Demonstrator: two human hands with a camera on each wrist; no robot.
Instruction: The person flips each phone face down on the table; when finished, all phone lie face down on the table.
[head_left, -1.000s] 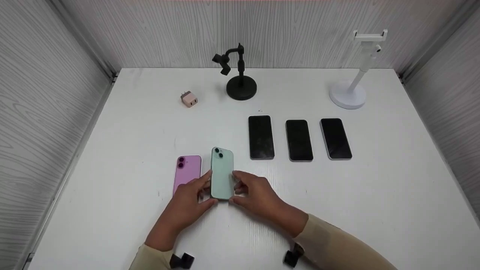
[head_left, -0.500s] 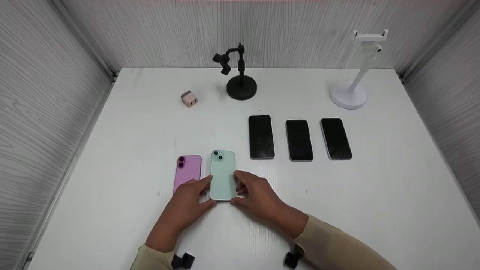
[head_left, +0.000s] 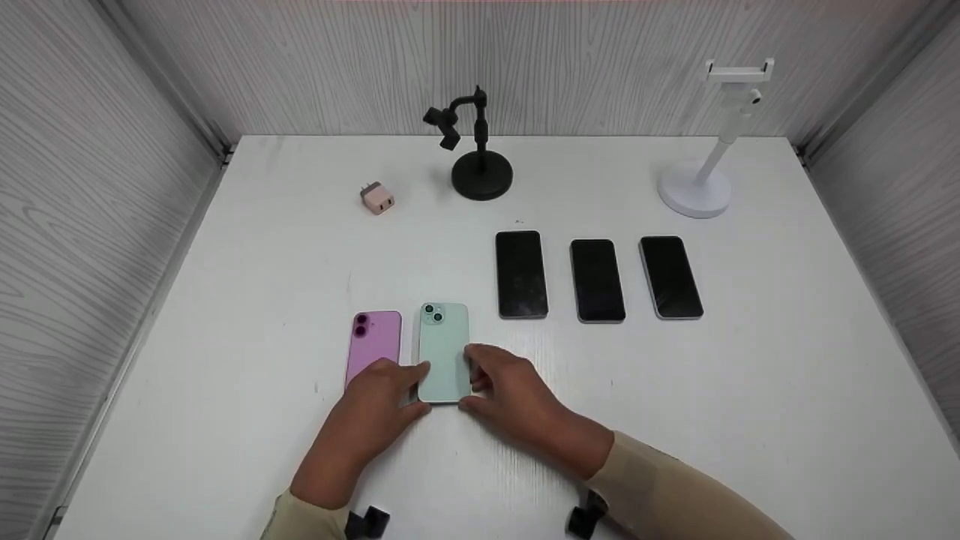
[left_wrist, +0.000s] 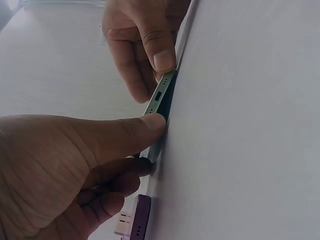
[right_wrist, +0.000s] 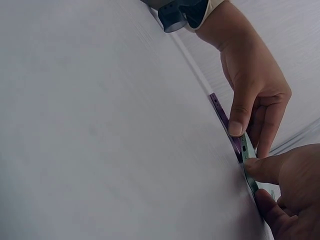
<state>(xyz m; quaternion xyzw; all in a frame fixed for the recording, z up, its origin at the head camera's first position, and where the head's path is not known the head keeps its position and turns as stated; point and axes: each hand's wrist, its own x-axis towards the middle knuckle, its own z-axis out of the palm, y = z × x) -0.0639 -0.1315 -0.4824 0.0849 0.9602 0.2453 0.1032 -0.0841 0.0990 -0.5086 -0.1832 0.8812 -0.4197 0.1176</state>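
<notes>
In the head view a mint-green smartphone (head_left: 444, 349) lies back side up, its two-lens camera at the far left corner. My left hand (head_left: 366, 411) pinches its left side, thumb at the near left corner and index fingertip over the left edge. Opposite, my right hand (head_left: 517, 394) grips the right side between thumb and fingers. The phone's bottom edge (left_wrist: 159, 95) with its charging port shows between both thumbs in the left wrist view, close over the table. Just left of it lies a purple smartphone (head_left: 375, 337), back up, its near end hidden by my left hand.
Three black-screened phones lie in a row to the right, including a left one (head_left: 521, 274), a middle one (head_left: 597, 281) and a right one (head_left: 671, 277). Farther back are a pink charger plug (head_left: 377, 199), a black stand (head_left: 482, 176) and a white phone stand (head_left: 696, 191).
The green phone has come slightly toward me and lowered flatter at its far end. My left index finger has slid nearer and now overlaps the phone's left edge; my right hand has barely moved.
</notes>
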